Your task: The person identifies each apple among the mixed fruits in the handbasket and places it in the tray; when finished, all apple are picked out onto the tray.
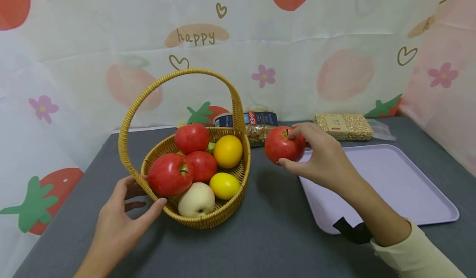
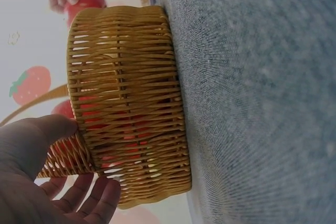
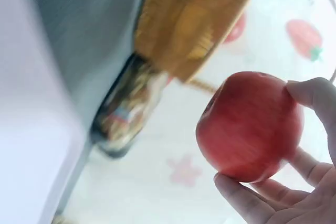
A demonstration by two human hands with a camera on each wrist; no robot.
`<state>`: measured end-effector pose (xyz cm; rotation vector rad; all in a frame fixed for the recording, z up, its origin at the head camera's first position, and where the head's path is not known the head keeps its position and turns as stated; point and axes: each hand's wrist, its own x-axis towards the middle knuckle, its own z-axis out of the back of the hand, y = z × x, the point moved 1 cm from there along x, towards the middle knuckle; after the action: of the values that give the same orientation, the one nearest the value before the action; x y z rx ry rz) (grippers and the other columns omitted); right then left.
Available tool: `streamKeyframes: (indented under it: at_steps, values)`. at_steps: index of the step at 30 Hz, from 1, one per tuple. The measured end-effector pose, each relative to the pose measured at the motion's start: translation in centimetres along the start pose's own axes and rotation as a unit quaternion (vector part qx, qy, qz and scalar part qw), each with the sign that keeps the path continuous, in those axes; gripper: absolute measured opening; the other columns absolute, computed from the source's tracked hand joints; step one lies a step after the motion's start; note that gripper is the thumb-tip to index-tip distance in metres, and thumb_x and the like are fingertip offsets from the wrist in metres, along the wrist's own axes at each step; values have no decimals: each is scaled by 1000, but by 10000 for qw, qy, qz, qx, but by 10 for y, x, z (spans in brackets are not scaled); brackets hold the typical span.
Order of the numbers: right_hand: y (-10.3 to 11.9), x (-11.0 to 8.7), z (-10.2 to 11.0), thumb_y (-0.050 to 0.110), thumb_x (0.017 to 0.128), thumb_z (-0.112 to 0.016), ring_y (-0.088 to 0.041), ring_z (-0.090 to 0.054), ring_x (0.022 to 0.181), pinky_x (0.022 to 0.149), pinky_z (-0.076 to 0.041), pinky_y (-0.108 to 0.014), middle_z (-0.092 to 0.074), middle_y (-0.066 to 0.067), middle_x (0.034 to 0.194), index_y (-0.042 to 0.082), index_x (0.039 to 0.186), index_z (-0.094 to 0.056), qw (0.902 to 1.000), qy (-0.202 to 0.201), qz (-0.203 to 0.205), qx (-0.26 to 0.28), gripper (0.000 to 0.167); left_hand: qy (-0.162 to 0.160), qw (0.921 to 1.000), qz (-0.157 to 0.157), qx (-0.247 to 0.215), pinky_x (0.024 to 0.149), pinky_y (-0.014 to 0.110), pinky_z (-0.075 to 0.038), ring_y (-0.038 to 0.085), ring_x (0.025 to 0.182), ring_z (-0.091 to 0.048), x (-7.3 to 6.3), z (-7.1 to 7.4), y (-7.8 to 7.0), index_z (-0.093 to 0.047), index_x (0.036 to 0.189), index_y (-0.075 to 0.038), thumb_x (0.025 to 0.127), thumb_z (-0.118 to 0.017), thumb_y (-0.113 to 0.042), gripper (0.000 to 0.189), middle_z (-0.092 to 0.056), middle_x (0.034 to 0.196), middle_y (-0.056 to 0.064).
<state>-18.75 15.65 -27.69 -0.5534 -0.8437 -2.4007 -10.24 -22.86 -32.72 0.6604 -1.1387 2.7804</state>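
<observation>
A red apple [image 1: 283, 145] is held by my right hand [image 1: 322, 157], thumb and fingers spread around it, in the air between basket and tray. In the right wrist view the same apple [image 3: 251, 127] sits within the fingertips. My left hand [image 1: 120, 218] grips the side of a wicker basket [image 1: 208, 222] at the foot of its tall handle [image 1: 128, 125], thumb by the rim. Inside lie three red apples [image 1: 170, 174], an orange [image 1: 228, 151], a lemon [image 1: 224, 186] and a pale round pear [image 1: 197, 200]; something green is mostly hidden beneath them.
A lilac tray [image 1: 386, 179] lies on the grey tabletop [image 1: 260, 245] at right, partly under my right forearm. Behind, against the printed cloth [image 1: 290, 71], are a dark-labelled food bag [image 1: 260, 125] and a vacuum-packed bag of pale beans or grains [image 1: 343, 127].
</observation>
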Motion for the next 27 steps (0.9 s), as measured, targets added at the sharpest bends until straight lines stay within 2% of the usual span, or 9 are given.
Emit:
streamKeyframes:
  at_steps: [3,7,11,16,22,27]
  values:
    - [-16,-2,7,18,75,-90,-23,-58,94,73,-54,-43,-62,-7,113,9,110,-61,9993,75,-267,-260,46,-20,10000,-24,-12,74,6,-47,27,97,-64,0,0,0,-48,132,-2,84,-84,-23,64,-59,115,11]
    - [-37,-4,13,24,76,-88,-27,-57,90,71,-52,-45,-62,-9,103,8,108,-62,9950,434,-728,-532,44,-11,10000,6,26,74,6,-47,26,98,-63,0,-1,0,-47,132,-1,84,-84,-24,65,-59,116,11]
    - [-56,-4,13,28,76,-88,-33,-58,94,74,-52,-50,-61,-14,105,8,104,-62,9869,926,-1092,-750,43,-16,10000,-3,-19,75,6,-47,26,99,-63,0,-1,-1,-47,133,-1,84,-84,-23,65,-59,116,10]
    - [-74,-8,5,29,74,-88,-40,-60,96,79,-51,-55,-57,-19,112,9,99,-60,9776,1390,-1252,-963,43,-3,10000,15,-27,75,5,-46,26,99,-63,-1,0,0,-47,133,-2,84,-84,-23,65,-59,116,10]
    - [-79,-10,5,28,72,-92,-39,-59,98,80,-50,-55,-56,-19,112,9,96,-60,9777,1458,-1255,-845,44,38,9999,112,38,75,8,-48,27,99,-63,-1,-1,0,-46,133,-2,84,-84,-25,66,-59,118,11]
    - [-79,-8,4,24,73,-92,-40,-57,103,84,-49,-57,-56,-19,112,7,98,-61,9793,1391,-1307,-675,43,-28,10000,-13,-55,75,6,-47,27,97,-64,-2,0,1,-47,133,-2,84,-84,-24,64,-60,116,10]
